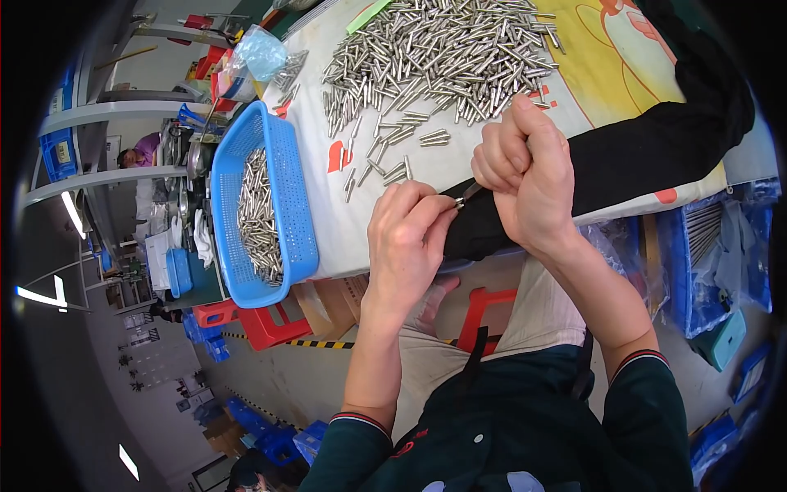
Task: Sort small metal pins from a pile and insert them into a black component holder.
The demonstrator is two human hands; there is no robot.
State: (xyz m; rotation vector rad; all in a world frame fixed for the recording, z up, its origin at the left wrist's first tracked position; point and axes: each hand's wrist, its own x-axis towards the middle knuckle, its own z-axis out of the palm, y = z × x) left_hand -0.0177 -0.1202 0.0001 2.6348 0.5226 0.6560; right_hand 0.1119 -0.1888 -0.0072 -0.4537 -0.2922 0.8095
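Between the thumb and fingers of my left hand (407, 234) is a small metal pin (460, 202), its end poking out to the right. My right hand (529, 168) is closed in a fist around a thin tool whose narrow tip (471, 192) meets the pin's end; the fist hides the rest of the tool, so its kind is unclear. Both hands are over a black cloth (611, 164) along the table's near edge. Beyond them spreads a large pile of silvery metal pins (434, 57), with several loose ones (398, 170) nearer my left hand.
A blue perforated basket (299, 201) holding many similar pins stands at the table's left edge. The tabletop cover (328, 238) is white and yellow with printed patterns. Below are red stools (270, 326). At the right, a blue bin (679, 279) contains long rods.
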